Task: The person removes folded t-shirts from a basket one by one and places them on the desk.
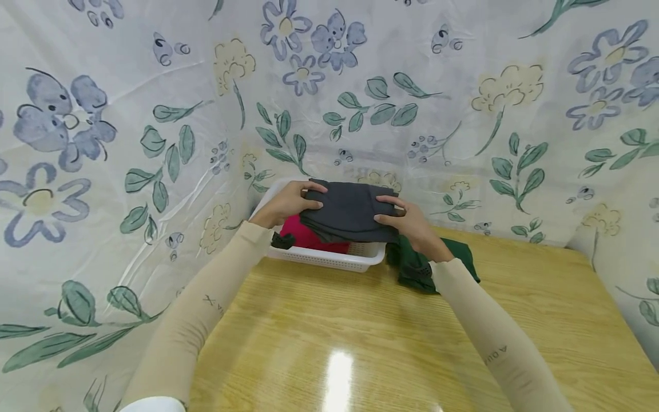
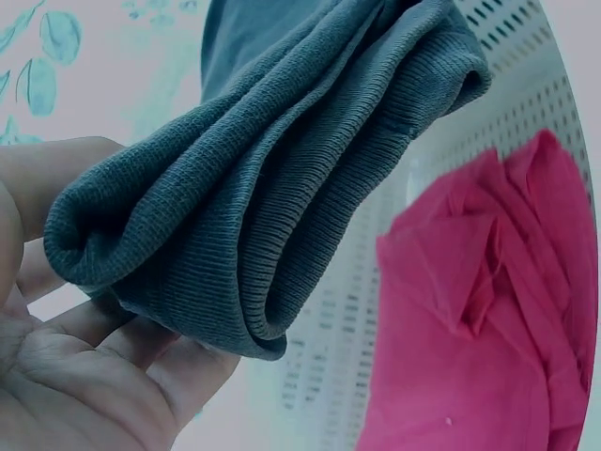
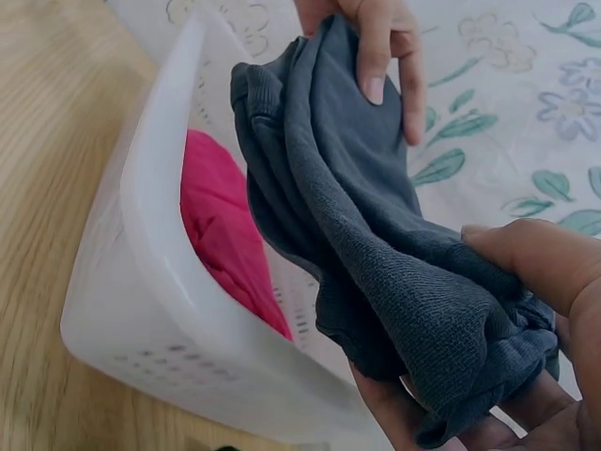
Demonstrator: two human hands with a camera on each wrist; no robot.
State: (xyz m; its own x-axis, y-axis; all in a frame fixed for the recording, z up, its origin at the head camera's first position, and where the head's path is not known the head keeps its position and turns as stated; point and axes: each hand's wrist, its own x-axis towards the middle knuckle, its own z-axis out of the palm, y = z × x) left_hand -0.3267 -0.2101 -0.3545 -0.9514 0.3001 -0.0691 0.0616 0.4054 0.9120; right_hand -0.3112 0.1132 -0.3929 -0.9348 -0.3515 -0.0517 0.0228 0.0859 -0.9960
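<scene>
A folded dark grey garment [image 1: 350,209] with ribbed edges [image 2: 310,178] is held up over a white plastic basket [image 1: 329,258]. My left hand [image 1: 290,201] grips its left end, thumb on top and fingers beneath. At the other end my right hand [image 1: 409,226] holds it the same way, with fingers under the folds in the right wrist view. Inside the basket lies a bright pink cloth [image 3: 225,225], partly hidden by the grey garment in the head view. The garment hangs above the pink cloth, apart from it.
A dark green cloth [image 1: 463,257] lies on the wooden table [image 1: 309,320] to the right of the basket, partly behind my right wrist. Floral-patterned sheeting [image 1: 391,74] hangs behind and to the left of the table. Light glares off the table's front.
</scene>
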